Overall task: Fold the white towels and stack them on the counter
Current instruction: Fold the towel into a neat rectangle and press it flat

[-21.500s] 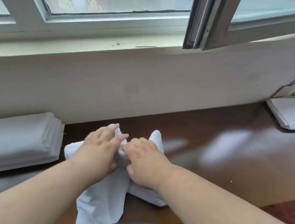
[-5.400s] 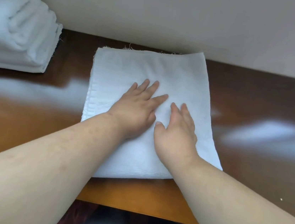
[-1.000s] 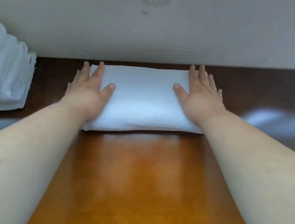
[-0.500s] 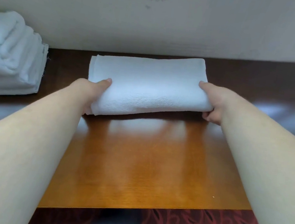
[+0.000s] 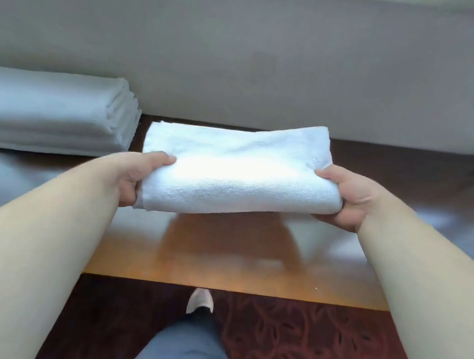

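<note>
Two hands, the left hand (image 5: 133,177) and right hand (image 5: 343,200), are being closed in a firm grip on the ends of the folded white towel (image 5: 239,170), which is being held above the bench (image 5: 220,255), so the next move is judged to call for a leftward carry onto the towel stack (image 5: 50,111).

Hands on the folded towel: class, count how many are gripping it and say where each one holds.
2. The left hand grips the folded towel's left end; the right hand grips its right end. No others visible.
</note>
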`<state>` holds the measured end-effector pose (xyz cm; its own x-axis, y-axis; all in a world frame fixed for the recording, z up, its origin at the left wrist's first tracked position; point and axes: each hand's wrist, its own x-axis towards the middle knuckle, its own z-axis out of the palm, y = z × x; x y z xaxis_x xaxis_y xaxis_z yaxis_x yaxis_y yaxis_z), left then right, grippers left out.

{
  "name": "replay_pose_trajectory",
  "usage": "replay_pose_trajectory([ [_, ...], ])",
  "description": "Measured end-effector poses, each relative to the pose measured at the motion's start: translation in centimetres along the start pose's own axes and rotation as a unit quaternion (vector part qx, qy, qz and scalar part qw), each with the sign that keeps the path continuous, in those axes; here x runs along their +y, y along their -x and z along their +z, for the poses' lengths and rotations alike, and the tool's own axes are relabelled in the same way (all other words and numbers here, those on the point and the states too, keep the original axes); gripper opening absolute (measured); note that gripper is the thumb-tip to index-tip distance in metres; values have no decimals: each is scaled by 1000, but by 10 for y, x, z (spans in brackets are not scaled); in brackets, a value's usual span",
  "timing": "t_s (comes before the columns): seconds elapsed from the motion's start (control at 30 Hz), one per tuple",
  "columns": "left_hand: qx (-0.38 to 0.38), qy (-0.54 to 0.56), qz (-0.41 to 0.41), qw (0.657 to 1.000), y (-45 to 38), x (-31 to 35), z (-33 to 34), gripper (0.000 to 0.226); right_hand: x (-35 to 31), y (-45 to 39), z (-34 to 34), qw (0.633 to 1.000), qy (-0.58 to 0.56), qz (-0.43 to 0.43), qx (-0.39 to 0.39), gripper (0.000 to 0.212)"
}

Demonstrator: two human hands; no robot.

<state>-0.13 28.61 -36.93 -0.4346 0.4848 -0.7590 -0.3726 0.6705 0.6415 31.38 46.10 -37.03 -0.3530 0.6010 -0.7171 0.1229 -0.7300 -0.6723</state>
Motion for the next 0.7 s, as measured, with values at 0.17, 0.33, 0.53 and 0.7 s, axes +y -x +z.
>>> replay_pose_trajectory([
  [0.17,34,14,43,998,110,-5,-46,19,-6,78,29,996,48,-18,-72,22],
  [0.33,59,16,53,997,171,2,-98,22,-8,128,84,993,42,-13,-107,28],
  [0.53,74,33,92,992,174,39,-186,21,-37,138,180,979,71,-71,-176,33],
  [0.7,77,30,108,991,142,85,-279,19,-50,104,283,983,24,-81,-166,45],
])
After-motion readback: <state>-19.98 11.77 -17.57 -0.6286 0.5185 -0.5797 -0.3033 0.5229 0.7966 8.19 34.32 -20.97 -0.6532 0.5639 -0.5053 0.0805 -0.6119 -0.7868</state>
